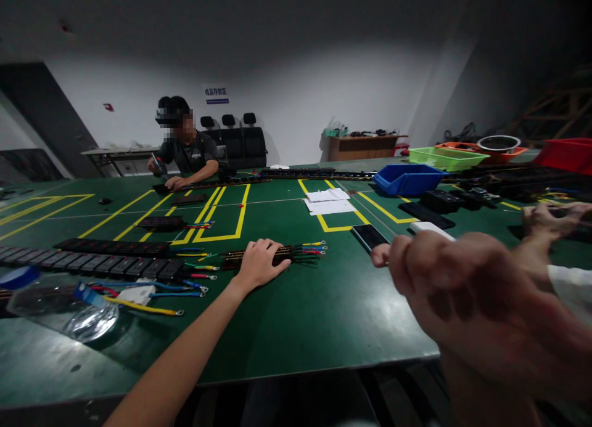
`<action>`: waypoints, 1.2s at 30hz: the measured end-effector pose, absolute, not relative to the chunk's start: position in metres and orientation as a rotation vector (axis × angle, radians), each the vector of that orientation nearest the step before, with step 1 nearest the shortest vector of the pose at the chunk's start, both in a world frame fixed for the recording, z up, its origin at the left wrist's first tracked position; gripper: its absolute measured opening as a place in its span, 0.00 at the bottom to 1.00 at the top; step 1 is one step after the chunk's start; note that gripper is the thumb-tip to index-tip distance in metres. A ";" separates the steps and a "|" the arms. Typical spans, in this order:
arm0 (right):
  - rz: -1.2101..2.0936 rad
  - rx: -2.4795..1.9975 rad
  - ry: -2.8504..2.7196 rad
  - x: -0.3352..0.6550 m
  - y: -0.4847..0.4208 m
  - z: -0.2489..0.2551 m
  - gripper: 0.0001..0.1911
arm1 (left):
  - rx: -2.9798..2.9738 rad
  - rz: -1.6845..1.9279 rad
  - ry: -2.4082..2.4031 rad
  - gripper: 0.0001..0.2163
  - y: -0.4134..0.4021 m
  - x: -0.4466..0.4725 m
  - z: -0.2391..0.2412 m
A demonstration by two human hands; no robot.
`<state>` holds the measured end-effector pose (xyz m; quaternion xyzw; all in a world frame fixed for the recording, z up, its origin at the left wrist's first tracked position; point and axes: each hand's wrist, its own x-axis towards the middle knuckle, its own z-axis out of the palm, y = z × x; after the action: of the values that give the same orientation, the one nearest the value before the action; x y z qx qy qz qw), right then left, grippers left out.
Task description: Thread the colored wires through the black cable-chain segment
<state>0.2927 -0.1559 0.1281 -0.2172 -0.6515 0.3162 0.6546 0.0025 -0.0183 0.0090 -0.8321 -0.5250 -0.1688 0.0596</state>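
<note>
And there it was: the left hand (259, 265) lay over a dark strip (296, 254) on the green tabletop (342, 316), four fingers along its far side, thumb set apart on the near side. The right hand (462, 285) hung raised, well apart to the right, its fingers curled inward. Nothing showed in that curl, but blur and closeness made it hard to call; whether either set of fingers was gripping, I couldn't tell.

How far along? The strip under the left fingers looked well advanced: coloured leads (314, 249) already ran out of its end, just right of the thumb, and were tipped with ring terminals. Those ends lay loose, so any joining-up appeared not yet done. Left of the fingers sat a black strip (115, 247) and a segmented row (106, 264), with ring-tipped leads at their near ends, unattached too by the look of it.

Between the two hands, nearest the right fingers, lay a phone (370, 236), with papers (329, 206) beyond it. Past the left fingers, across the tabletop, a co-worker (192, 156) bent over another piece, while another person's hand (550, 220) reached in beyond the right fingers.
</note>
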 end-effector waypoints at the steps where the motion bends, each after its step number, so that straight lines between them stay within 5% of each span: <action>1: 0.729 -0.482 -1.481 0.287 -0.145 0.127 0.18 | -2.532 -0.510 -1.580 0.24 -0.015 0.003 0.010; 14: 0.777 -0.974 -1.874 0.281 0.004 0.074 0.20 | -2.578 -0.469 -1.528 0.17 0.039 -0.014 0.014; 22: 0.474 -1.166 -2.197 0.267 0.088 0.026 0.10 | -2.537 -0.435 -1.585 0.15 0.064 -0.034 0.019; 36: 0.586 -1.263 -1.831 0.228 0.126 -0.002 0.13 | -2.486 -0.489 -1.698 0.14 0.073 -0.036 0.012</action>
<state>0.2281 0.1257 -0.0018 -0.5012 -0.7266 0.2326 0.4082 -0.0363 0.0726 0.0121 -0.8143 -0.5560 -0.1602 0.0459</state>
